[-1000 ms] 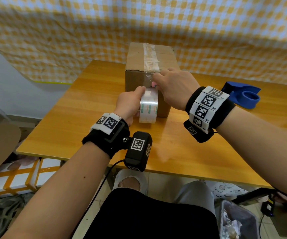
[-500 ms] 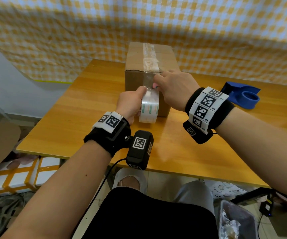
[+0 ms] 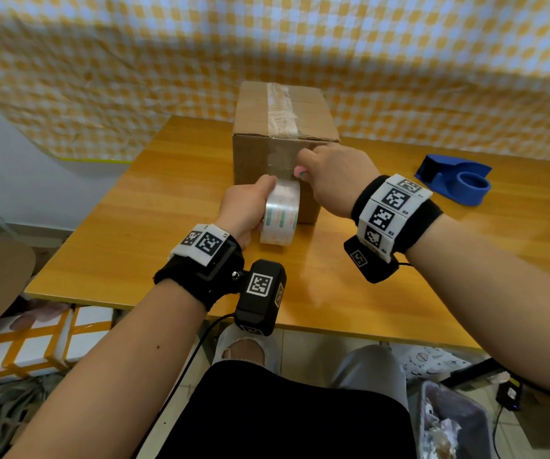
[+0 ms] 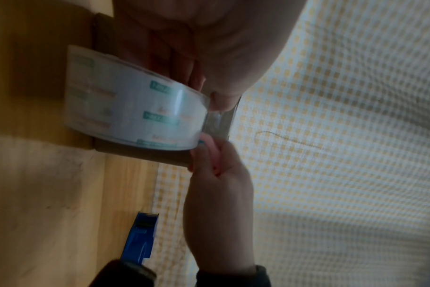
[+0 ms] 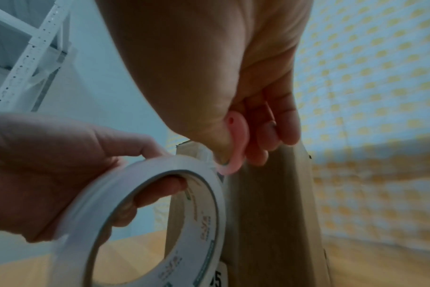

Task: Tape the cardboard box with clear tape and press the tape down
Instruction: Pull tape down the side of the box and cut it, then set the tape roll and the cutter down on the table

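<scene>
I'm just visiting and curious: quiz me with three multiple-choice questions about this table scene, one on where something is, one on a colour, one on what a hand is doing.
1. Where does the blue tape dispenser sit?
A. on top of the box
B. on the table, to the right of the cardboard box
C. on the floor

2. What colour is the small cutter in the right hand?
A. pink
B. green
C. black

3. What is the left hand doing?
A. lying flat on the table
B. gripping the roll of clear tape
C. lifting the box

Answers: 1 B, the head view shows it on the wooden table apart from the box. 2 A, the right wrist view shows a pink piece between thumb and fingers. 3 B, its fingers curl through the roll's core.
</scene>
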